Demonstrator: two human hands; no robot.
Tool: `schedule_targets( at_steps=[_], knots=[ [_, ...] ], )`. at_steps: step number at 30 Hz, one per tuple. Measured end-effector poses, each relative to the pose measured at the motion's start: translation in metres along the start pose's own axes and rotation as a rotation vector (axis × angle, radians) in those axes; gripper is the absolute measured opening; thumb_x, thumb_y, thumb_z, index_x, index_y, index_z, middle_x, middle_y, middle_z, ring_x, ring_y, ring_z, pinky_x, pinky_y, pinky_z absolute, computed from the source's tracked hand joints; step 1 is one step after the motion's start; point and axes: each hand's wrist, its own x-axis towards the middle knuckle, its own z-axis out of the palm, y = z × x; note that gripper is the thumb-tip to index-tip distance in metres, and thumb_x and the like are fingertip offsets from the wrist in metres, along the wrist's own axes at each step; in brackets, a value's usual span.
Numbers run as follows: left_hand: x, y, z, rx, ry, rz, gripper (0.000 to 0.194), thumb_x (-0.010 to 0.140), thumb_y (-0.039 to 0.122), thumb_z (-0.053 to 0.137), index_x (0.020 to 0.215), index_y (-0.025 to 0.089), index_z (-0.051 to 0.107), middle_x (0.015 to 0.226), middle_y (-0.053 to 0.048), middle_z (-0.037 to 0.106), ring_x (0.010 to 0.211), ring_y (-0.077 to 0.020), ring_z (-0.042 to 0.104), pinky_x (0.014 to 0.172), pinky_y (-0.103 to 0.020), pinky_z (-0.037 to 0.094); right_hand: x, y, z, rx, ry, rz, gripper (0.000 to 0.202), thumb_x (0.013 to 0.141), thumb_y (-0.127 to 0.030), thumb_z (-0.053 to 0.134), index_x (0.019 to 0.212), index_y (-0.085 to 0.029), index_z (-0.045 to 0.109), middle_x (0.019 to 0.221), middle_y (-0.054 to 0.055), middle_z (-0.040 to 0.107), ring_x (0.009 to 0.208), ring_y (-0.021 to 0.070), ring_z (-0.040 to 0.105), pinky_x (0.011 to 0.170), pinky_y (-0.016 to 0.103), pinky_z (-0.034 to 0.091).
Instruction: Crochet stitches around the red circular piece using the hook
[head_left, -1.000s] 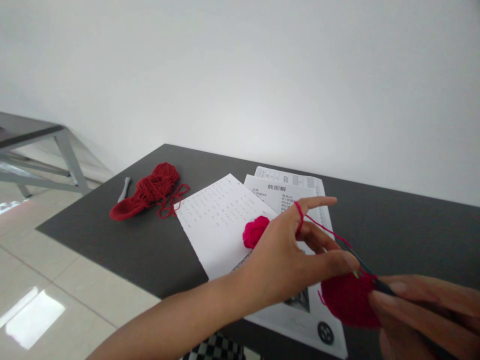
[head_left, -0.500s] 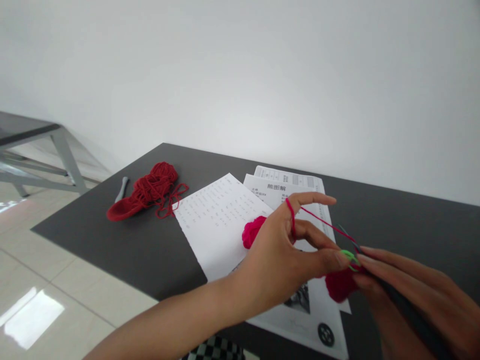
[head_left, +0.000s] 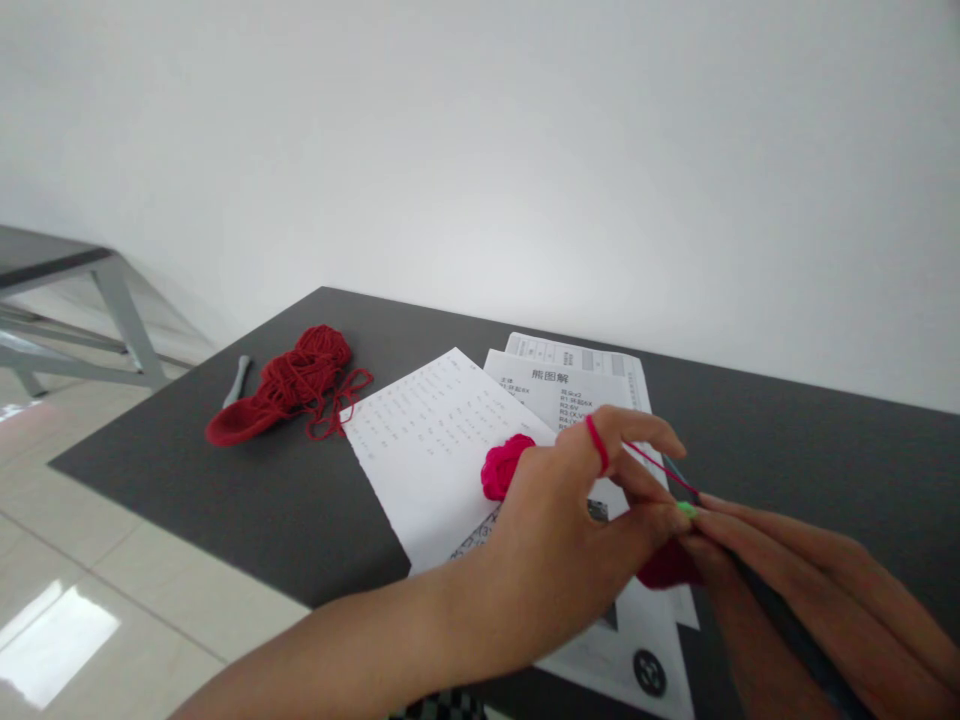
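Note:
My left hand [head_left: 577, 520] pinches a small crimson crochet piece [head_left: 666, 566] between thumb and fingers. Pink yarn loops round its index finger and runs tight to the hook. My right hand [head_left: 810, 570] is closed on a dark-handled crochet hook [head_left: 787, 625], whose tip sits at the work. A bit of bright green [head_left: 686, 510], like a stitch marker, shows between the fingertips of both hands. Behind my left wrist a ball of pink yarn [head_left: 507, 466] lies on the paper, partly covered by the hand.
Sheets of paper, one handwritten [head_left: 427, 425] and one printed [head_left: 525, 372], lie on the dark table [head_left: 315, 530]. To the left are a tangled dark red yarn skein [head_left: 300, 375] and a grey-handled tool [head_left: 238, 381]. A white wall [head_left: 480, 170] stands behind; another table [head_left: 75, 265] is at far left.
My left index finger has curled and dipped, and the yarn between it and the hook is shorter. Both hands have drawn closer together, covering more of the green piece.

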Motion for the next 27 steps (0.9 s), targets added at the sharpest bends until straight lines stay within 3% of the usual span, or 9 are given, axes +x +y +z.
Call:
schedule_targets(
  at_steps=[3, 7, 10, 13, 16, 19, 23, 27],
  knots=[
    [-0.004, -0.004, 0.0, 0.296, 0.01, 0.182, 0.024, 0.091, 0.021, 0.063, 0.114, 0.027, 0.064, 0.093, 0.002, 0.073, 0.088, -0.0139, 0.068, 0.112, -0.041, 0.032, 0.0, -0.001, -0.004, -0.015, -0.094, -0.032, 0.022, 0.099, -0.026, 0.057, 0.117, -0.022, 0.068, 0.118, 0.003, 0.061, 0.105, 0.0193, 0.063, 0.086, 0.023, 0.054],
    [-0.004, -0.005, -0.001, 0.315, -0.013, 0.162, 0.03, 0.093, 0.026, 0.061, 0.123, 0.031, 0.061, 0.092, 0.003, 0.075, 0.084, -0.0142, 0.07, 0.12, -0.047, 0.017, -0.001, 0.0, -0.006, 0.015, -0.083, 0.002, 0.024, 0.097, -0.028, 0.058, 0.118, -0.024, 0.068, 0.112, 0.004, 0.063, 0.1, 0.021, 0.064, 0.077, 0.024, 0.057],
    [0.0, -0.003, -0.001, 0.235, -0.01, 0.118, 0.032, 0.091, 0.027, 0.065, 0.122, 0.029, 0.061, 0.087, 0.003, 0.075, 0.084, -0.0154, 0.069, 0.119, -0.046, 0.019, -0.001, -0.005, 0.0, 0.053, 0.018, 0.184, 0.023, 0.094, -0.039, 0.064, 0.108, -0.023, 0.071, 0.099, 0.007, 0.063, 0.09, 0.0239, 0.066, 0.068, 0.028, 0.059],
    [0.003, -0.004, 0.0, 0.175, 0.006, 0.096, 0.035, 0.09, 0.025, 0.066, 0.124, 0.025, 0.058, 0.088, 0.001, 0.073, 0.089, -0.0163, 0.066, 0.107, -0.039, 0.034, -0.001, -0.011, 0.007, 0.081, 0.14, 0.338, 0.028, 0.091, -0.047, 0.066, 0.1, -0.022, 0.072, 0.091, 0.008, 0.061, 0.086, 0.025, 0.065, 0.065, 0.029, 0.058],
    [0.004, -0.006, 0.0, 0.208, 0.017, 0.083, 0.037, 0.09, 0.024, 0.064, 0.126, 0.023, 0.054, 0.097, -0.001, 0.071, 0.089, -0.0161, 0.062, 0.095, -0.034, 0.041, 0.0, -0.015, 0.012, 0.111, 0.171, 0.37, 0.03, 0.09, -0.049, 0.067, 0.098, -0.021, 0.072, 0.089, 0.009, 0.061, 0.087, 0.0253, 0.065, 0.067, 0.03, 0.058],
    [0.004, -0.006, 0.0, 0.269, -0.005, 0.059, 0.031, 0.09, 0.022, 0.062, 0.12, 0.023, 0.054, 0.11, -0.002, 0.069, 0.092, -0.0161, 0.061, 0.094, -0.035, 0.04, 0.001, -0.018, 0.013, 0.129, 0.178, 0.38, 0.03, 0.089, -0.049, 0.068, 0.098, -0.02, 0.072, 0.089, 0.009, 0.061, 0.088, 0.0257, 0.065, 0.068, 0.03, 0.058],
    [0.006, -0.002, -0.001, 0.458, -0.05, 0.087, 0.008, 0.089, 0.017, 0.057, 0.095, 0.021, 0.055, 0.127, -0.004, 0.064, 0.097, -0.0183, 0.063, 0.091, -0.038, 0.037, 0.005, -0.019, 0.005, 0.164, 0.145, 0.383, 0.029, 0.095, -0.045, 0.062, 0.102, -0.019, 0.071, 0.095, 0.01, 0.063, 0.092, 0.0252, 0.065, 0.074, 0.03, 0.058],
    [0.009, 0.001, -0.005, 0.603, -0.113, 0.13, 0.005, 0.089, 0.015, 0.056, 0.09, 0.02, 0.054, 0.13, -0.007, 0.063, 0.092, -0.0192, 0.066, 0.089, -0.042, 0.035, 0.009, -0.015, -0.005, 0.278, -0.066, 0.225, 0.03, 0.106, -0.034, 0.041, 0.114, -0.019, 0.066, 0.112, 0.009, 0.061, 0.101, 0.019, 0.063, 0.085, 0.023, 0.053]
  ],
)
